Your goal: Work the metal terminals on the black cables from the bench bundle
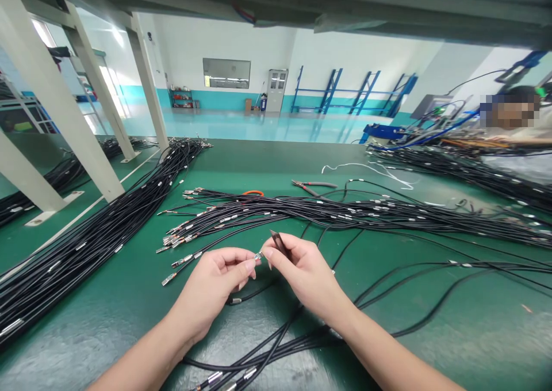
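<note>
My left hand (224, 270) is closed, pinching a small metal connector (257, 257) on the end of a black cable between thumb and forefinger. Close beside it, my right hand (302, 264) has thumb and forefinger at the same connector. A dark, pointed tool (279, 242), apparently a utility knife, is held in the right hand with its tip up and away from me. Just beyond both hands lies a bundle of black cables (310, 207); silver terminals (172, 238) show at its left end. Several more cables (276, 345) run beneath my wrists.
Grey-handled pliers (317, 185) lie behind the bundle, near white string (366, 167). A thick cable bundle (107, 236) stretches along the left beside white metal posts (149, 80). More cables (474, 172) lie at right, where another person (513, 115) sits. A shelf edge (302, 6) hangs overhead.
</note>
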`<state>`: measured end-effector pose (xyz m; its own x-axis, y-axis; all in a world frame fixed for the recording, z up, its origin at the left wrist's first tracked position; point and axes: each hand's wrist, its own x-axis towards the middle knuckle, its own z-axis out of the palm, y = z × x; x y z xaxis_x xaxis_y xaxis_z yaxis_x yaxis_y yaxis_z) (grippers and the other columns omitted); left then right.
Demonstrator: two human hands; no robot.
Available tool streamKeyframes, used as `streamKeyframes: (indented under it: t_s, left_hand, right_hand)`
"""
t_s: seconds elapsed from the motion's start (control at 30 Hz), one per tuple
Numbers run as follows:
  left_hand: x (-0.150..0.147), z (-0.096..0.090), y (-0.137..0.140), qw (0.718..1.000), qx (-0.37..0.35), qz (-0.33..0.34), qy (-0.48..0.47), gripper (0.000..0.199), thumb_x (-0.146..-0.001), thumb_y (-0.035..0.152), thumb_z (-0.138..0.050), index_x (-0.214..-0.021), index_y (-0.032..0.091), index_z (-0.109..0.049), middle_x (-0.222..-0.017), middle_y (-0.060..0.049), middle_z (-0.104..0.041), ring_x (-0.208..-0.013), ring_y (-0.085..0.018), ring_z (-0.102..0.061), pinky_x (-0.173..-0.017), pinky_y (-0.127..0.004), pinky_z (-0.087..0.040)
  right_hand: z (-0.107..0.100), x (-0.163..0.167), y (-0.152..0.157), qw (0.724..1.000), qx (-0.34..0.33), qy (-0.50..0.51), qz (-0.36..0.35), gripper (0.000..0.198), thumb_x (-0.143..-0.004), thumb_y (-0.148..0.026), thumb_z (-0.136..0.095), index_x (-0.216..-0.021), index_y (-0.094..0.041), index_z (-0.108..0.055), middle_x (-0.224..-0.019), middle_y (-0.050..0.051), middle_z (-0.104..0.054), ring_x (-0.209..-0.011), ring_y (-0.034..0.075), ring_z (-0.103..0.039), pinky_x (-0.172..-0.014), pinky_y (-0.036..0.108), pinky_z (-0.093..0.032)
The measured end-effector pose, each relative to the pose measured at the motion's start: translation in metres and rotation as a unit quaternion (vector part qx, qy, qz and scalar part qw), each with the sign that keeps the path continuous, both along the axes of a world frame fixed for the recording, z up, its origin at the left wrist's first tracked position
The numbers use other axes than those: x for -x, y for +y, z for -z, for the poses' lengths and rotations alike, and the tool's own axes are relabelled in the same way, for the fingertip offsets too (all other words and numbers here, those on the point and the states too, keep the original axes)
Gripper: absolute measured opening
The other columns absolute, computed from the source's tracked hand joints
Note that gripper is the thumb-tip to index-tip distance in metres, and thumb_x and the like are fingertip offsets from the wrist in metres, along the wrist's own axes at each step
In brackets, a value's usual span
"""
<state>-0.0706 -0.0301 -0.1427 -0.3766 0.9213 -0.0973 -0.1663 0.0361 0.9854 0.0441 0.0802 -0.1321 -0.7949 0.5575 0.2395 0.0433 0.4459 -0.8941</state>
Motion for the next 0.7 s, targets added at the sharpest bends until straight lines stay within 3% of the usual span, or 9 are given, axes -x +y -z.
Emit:
streamKeyframes:
  t_s: [0.2, 0.7]
  left_hand:
    - [-0.0010, 0.0016, 0.0016, 0.999, -0.002, -0.041, 0.022, 0.016, -0.072, 0.026, -0.063, -0.081, 0.013, -0.067, -0.060, 0.002, -0.052, -0.054, -0.008, -0.038, -0.051, -0.020, -0.029]
    - [-0.0018, 0.0038, 0.0016, 0.997, -0.004, -0.054, 0.047, 0.013, -0.071, 0.026, -0.062, -0.073, 0.013, -0.065, -0.058, 0.002, -0.051, -0.052, -0.007, -0.037, -0.049, -0.020, -0.029]
  right_hand:
    - [-0.0002, 0.0006, -0.0009, 1.000, 0.008, -0.010, -0.004, 0.023, -0.082, -0.027, -0.046, -0.062, -0.016, -0.045, -0.059, -0.003, -0.038, -0.056, 0.009, -0.034, -0.052, 0.022, -0.031]
    - [0.0048, 0.0021, 0.0000, 0.997, 0.063, -0.003, -0.032, 0.020, -0.082, -0.026, -0.047, -0.065, -0.016, -0.047, -0.057, -0.005, -0.035, -0.053, 0.008, -0.030, -0.051, 0.021, -0.028]
